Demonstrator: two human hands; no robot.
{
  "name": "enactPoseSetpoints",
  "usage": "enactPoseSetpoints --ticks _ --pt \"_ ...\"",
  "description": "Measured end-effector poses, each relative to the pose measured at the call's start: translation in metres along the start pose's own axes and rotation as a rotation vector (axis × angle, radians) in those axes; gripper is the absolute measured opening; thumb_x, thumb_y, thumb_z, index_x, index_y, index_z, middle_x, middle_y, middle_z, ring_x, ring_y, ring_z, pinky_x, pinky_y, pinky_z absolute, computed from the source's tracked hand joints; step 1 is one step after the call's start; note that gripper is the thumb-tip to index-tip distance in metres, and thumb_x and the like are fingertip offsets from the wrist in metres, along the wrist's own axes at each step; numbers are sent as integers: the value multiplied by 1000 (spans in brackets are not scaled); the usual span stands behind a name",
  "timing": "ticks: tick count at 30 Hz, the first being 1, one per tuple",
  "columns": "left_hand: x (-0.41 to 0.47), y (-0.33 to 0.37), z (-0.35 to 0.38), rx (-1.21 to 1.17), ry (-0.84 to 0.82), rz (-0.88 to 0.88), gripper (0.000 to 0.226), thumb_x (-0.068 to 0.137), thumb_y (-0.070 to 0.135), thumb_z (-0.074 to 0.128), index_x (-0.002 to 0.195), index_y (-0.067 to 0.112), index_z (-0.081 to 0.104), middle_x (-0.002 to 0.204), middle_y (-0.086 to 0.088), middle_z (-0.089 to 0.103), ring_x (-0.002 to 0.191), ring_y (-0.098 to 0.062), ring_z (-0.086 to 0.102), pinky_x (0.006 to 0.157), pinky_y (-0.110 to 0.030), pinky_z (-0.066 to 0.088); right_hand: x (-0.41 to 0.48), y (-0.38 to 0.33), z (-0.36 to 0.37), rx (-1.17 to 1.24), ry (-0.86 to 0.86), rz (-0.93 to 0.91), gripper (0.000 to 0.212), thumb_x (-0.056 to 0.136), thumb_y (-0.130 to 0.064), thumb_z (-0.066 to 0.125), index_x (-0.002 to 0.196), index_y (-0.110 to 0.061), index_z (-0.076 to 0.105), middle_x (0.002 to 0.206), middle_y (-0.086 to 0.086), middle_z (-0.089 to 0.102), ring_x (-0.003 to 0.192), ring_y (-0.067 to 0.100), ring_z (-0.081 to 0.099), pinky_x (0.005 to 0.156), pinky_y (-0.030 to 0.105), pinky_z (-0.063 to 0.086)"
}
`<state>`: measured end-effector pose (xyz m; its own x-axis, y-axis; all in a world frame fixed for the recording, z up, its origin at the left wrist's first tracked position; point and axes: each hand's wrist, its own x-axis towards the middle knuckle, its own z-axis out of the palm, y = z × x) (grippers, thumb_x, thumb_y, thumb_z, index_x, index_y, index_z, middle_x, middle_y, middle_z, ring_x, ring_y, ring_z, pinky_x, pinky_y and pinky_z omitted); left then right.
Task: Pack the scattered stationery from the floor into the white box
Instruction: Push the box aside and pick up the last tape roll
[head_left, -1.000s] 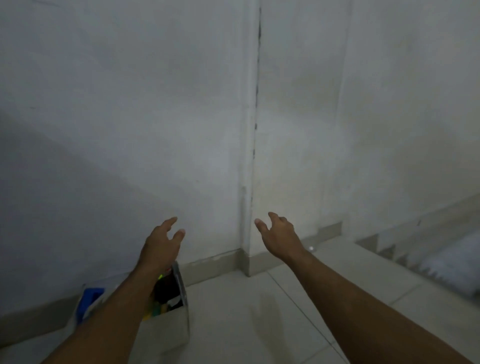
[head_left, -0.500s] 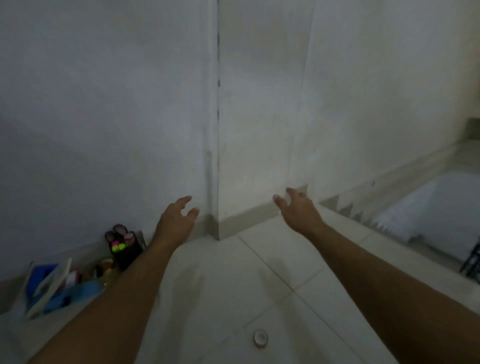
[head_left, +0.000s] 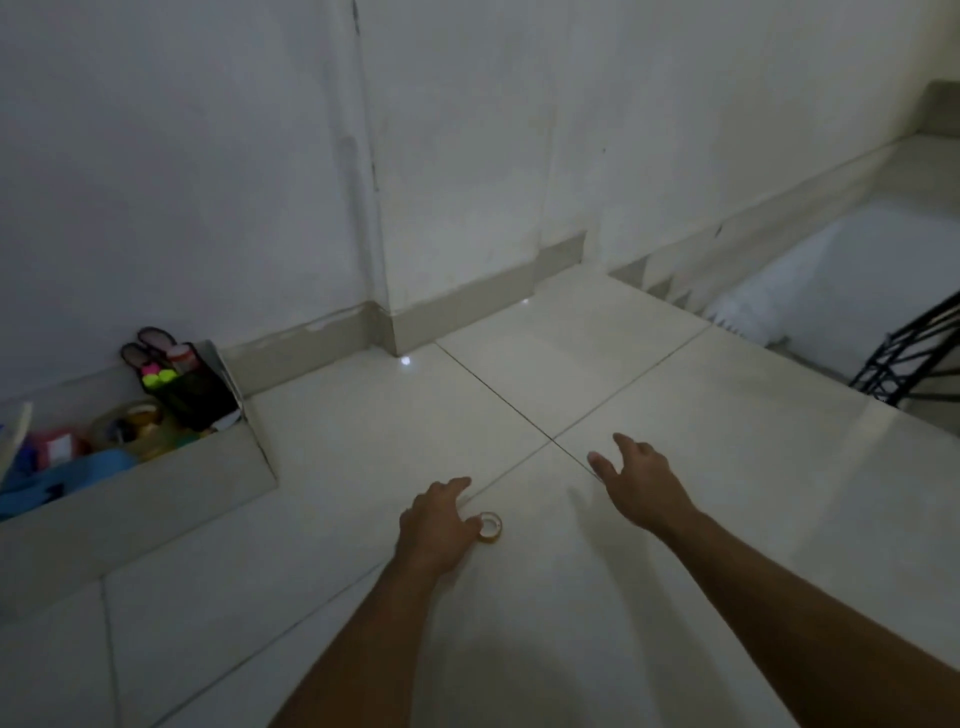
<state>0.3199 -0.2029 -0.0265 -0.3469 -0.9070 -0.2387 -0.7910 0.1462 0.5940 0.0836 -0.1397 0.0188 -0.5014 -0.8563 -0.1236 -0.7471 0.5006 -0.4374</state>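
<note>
Fingers (head_left: 457, 487) of the left hand (head_left: 436, 525) curve loosely against the small yellowish roll of clear tape (head_left: 491, 528), which lies flat on the glossy white tiled floor (head_left: 675, 597). I cannot tell whether they pinch it. The right hand (head_left: 641, 480) hovers spread, holding nothing. A shallow pinch could send the roll skidding away from the white cardboard box (head_left: 130, 509) by the wall.

walls (head_left: 208, 156): white, cornered | floor (head_left: 675, 545): glossy pale tiles | right: black railing (head_left: 906, 358) | light: dim
</note>
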Motion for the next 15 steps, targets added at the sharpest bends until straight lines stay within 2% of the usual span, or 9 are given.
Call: enactPoseSetpoints --ticks 4,9,12,15 --pt "10 -5 20 69 -18 17 64 86 42 62 144 29 37 142 -3 45 130 -24 42 106 -34 32 -8 11 26 -23 -42 -16 62 95 -49 41 145 -12 32 146 16 39 135 31 33 109 42 32" --pt "17 -6 42 193 -7 86 70 79 40 65 142 30 37 141 3 43 128 -21 38 104 -35 29 -11 1 56 -110 -96 -132 59 96 -44 43 147 -18 29 149 10 37 136 26 33 110 39 32" --pt "19 -6 53 243 76 134 54 86 39 56 137 27 44 136 2 45 122 -20 41 100 -33 32 -14 -17 84 -167 -174 -232 57 95 -37 46 147 -25 28 148 7 37 133 24 36 110 37 33" --pt "18 -9 56 137 119 143 44 93 33 48 135 22 46 133 -3 49 118 -21 46 99 -31 37 -17 -39 105 -161 -229 -336 51 96 -34 43 145 -25 33 142 6 43 124 23 44 104 33 38"
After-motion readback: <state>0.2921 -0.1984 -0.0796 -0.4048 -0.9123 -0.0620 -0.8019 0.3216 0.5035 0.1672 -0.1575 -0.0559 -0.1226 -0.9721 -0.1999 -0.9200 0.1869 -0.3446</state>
